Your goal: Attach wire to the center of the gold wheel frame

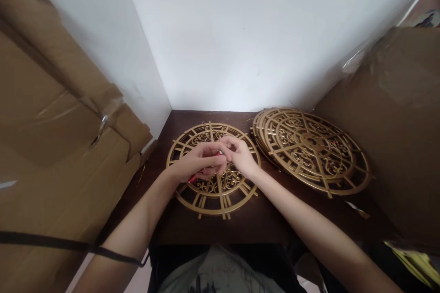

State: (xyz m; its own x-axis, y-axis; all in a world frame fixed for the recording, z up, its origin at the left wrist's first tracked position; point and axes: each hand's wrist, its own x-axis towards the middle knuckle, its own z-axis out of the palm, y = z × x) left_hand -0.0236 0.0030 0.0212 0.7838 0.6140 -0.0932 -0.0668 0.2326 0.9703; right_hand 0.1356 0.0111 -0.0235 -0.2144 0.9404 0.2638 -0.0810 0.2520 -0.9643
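A red-handled hand tool (193, 177) sits in my left hand (197, 161), whose fingers are wrapped round it. Most of the tool is hidden, so its exact kind does not show. My right hand (242, 158) meets the left fingertips with its own fingers pinched together; whatever lies between them is too small or covered to make out. Both hands are over the middle of a round gold openwork clock face (213, 211) with scrollwork and Roman-numeral bars, lying flat on a dark brown table (254, 229).
To the right lies an overlapping stack of similar gold clock faces (323, 178). Large cardboard sheets stand at the left (68, 146) and the right (388, 123). A white wall (240, 46) closes off the back. A small pale brush-like object (358, 210) lies near the right cardboard.
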